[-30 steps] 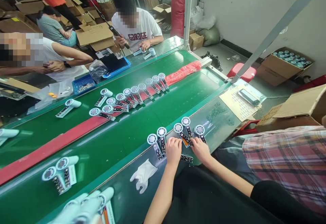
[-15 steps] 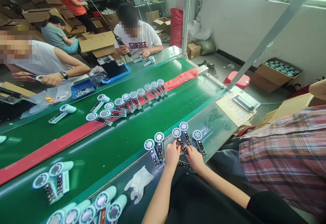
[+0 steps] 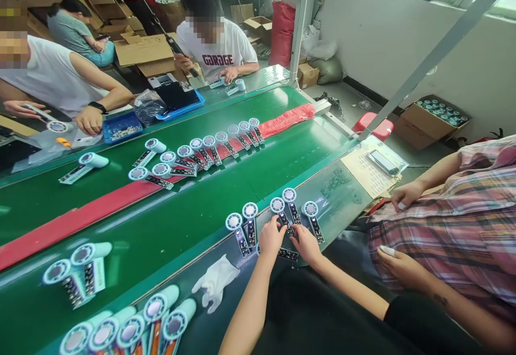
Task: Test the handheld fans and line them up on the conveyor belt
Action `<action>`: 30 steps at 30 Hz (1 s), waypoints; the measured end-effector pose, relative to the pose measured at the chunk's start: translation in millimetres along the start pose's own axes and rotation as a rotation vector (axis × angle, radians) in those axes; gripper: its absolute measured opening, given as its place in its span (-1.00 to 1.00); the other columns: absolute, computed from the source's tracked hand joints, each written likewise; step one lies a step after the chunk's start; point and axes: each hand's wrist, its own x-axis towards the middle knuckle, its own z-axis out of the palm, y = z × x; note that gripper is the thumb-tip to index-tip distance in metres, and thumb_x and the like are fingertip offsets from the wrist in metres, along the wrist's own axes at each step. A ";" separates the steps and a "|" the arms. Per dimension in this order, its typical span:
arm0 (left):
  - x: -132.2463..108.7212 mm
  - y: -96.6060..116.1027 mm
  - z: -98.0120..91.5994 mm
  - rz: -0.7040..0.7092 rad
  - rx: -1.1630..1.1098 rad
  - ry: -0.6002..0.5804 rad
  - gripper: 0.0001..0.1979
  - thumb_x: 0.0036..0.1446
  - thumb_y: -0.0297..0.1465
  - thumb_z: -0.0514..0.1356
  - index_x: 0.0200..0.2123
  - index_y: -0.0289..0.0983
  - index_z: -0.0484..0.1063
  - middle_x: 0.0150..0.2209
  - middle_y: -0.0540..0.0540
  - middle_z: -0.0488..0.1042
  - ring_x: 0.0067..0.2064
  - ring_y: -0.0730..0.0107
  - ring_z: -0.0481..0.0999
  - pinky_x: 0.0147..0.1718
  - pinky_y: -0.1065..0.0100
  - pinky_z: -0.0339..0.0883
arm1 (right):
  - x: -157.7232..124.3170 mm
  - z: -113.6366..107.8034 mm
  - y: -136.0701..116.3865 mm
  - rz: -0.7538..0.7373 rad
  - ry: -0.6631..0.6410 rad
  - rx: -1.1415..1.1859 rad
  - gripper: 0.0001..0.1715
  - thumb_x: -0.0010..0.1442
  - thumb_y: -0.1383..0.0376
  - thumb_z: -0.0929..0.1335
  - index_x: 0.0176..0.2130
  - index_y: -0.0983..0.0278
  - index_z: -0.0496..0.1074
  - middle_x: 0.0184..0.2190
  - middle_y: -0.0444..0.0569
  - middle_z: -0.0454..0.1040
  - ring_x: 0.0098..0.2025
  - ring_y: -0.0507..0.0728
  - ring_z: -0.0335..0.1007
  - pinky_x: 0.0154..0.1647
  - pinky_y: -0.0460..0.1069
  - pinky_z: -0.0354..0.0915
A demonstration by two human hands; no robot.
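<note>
My left hand point(image 3: 272, 238) and my right hand point(image 3: 306, 245) meet over a small white round-headed fan unit point(image 3: 277, 205). Its black circuit board strip point(image 3: 286, 224) lies between my fingertips, and both hands seem to pinch it. A loose black strip point(image 3: 288, 254) lies just below my hands. Similar units stand in a row on either side, including one point(image 3: 234, 221) to the left and one point(image 3: 310, 208) to the right. A white glove point(image 3: 215, 282) lies left of my left wrist.
A green conveyor belt point(image 3: 153, 220) with a red strip carries more fan units beside the glass-topped bench point(image 3: 342, 193). A co-worker in a plaid shirt point(image 3: 455, 220) sits at the right, hands near the bench. A phone point(image 3: 382, 162) lies on a paper sheet.
The view has tilted and shifted slightly. The plaid-shirted co-worker's hands have come into view at the right. My hands stay at the strip, now slightly closer together.
</note>
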 end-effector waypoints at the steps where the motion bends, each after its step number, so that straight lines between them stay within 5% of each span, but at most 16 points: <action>1: 0.6 0.2 0.7 -0.004 0.002 0.010 -0.63 0.19 -0.32 0.20 0.06 -0.25 0.35 -0.18 -0.12 0.58 -0.09 0.17 0.53 -0.18 0.29 0.32 | 0.0 -0.8 0.6 -0.001 -0.001 0.000 -0.63 0.18 0.41 0.29 0.01 0.27 0.33 -0.23 0.00 0.47 -0.15 0.17 0.45 -0.11 0.04 0.39; 9: 5.9 2.1 6.6 0.006 0.001 0.105 -0.67 0.11 -0.37 0.29 -0.05 -0.28 0.38 -0.26 -0.15 0.56 -0.15 0.10 0.55 -0.21 0.24 0.35 | 2.6 -1.5 2.7 -0.010 -0.015 -0.029 -0.64 0.21 0.41 0.26 0.02 0.29 0.32 -0.26 0.01 0.47 -0.16 0.17 0.47 -0.11 0.06 0.41; 15: -7.8 -8.4 -5.3 0.147 -0.115 0.237 -0.82 0.18 -0.34 0.22 -0.14 -0.23 0.45 -0.20 -0.12 0.54 -0.07 0.17 0.48 -0.07 0.23 0.34 | -4.6 -9.4 -2.5 -0.037 -0.040 -0.065 -0.46 0.20 0.39 0.29 0.17 0.32 0.20 -0.13 0.09 0.46 -0.08 0.20 0.46 -0.08 0.09 0.43; 18: -22.6 -32.5 -19.4 0.144 -0.220 0.360 -0.81 0.27 -0.30 0.10 -0.15 -0.23 0.45 -0.14 -0.12 0.53 -0.03 0.25 0.45 0.02 0.27 0.30 | -15.4 -17.0 -2.5 -0.040 -0.061 -0.082 -0.45 0.25 0.35 0.27 0.21 0.33 0.13 -0.07 0.12 0.43 -0.09 0.20 0.46 -0.11 0.09 0.43; 23: -50.2 -93.7 -32.0 -0.026 -0.345 0.525 -0.69 0.27 -0.20 0.01 -0.28 -0.27 0.45 -0.23 -0.18 0.52 -0.19 0.24 0.46 -0.24 0.29 0.36 | -28.8 -21.7 0.3 -0.026 -0.143 -0.114 -0.57 0.30 0.33 0.22 0.15 0.33 0.20 -0.13 0.08 0.44 -0.27 0.16 0.48 -0.30 0.05 0.42; 27: -71.0 -125.4 -24.1 -0.139 -0.402 0.517 -0.67 0.21 -0.15 0.04 -0.32 -0.26 0.47 -0.28 -0.14 0.53 -0.33 0.30 0.44 -0.33 0.30 0.33 | -30.1 -18.1 -1.6 -0.088 -0.264 -0.111 -0.74 0.27 0.26 0.32 -0.04 0.26 0.35 -0.19 0.01 0.46 -0.11 0.20 0.43 -0.13 0.06 0.39; 30: -82.2 -130.1 -11.9 -0.186 -0.448 0.462 -0.65 0.19 -0.12 0.06 -0.30 -0.24 0.50 -0.27 -0.13 0.54 -0.33 0.29 0.46 -0.34 0.30 0.33 | -24.7 -8.9 -9.0 -0.104 -0.339 -0.099 -0.60 0.09 0.27 0.47 -0.07 0.25 0.38 -0.10 0.08 0.45 -0.01 0.28 0.36 0.01 0.13 0.33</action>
